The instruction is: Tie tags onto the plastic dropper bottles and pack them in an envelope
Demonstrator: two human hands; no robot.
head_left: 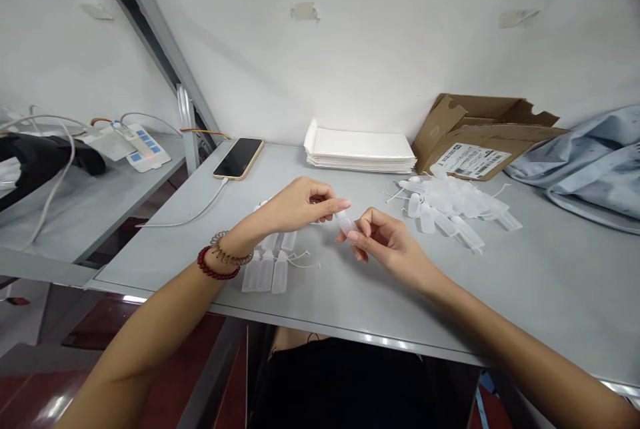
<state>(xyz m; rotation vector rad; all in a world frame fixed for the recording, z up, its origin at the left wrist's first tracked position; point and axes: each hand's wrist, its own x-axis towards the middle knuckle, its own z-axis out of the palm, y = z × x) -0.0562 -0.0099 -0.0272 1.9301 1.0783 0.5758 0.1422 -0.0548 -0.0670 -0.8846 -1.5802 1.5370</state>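
Over the middle of the table, a translucent white plastic tag sleeve (346,222) is held between both hands. My left hand (304,205) pinches its upper end between thumb and fingers. Lower down, the thumb and fingers of my right hand (389,241) are closed on the same sleeve. Beneath my left wrist, several similar sleeves (267,273) lie side by side in rows, some with thin white straps sticking out; my left hand and forearm hide part of them. A loose pile of sleeves (453,202) lies to the right of my hands.
A stack of white cards or envelopes (360,149) stands against the wall. At the back right are an opened cardboard box (470,142) and a grey-blue cloth (585,155). A phone (239,158) with a white cable (200,214) lies at the back left, beside a metal frame post (187,129).
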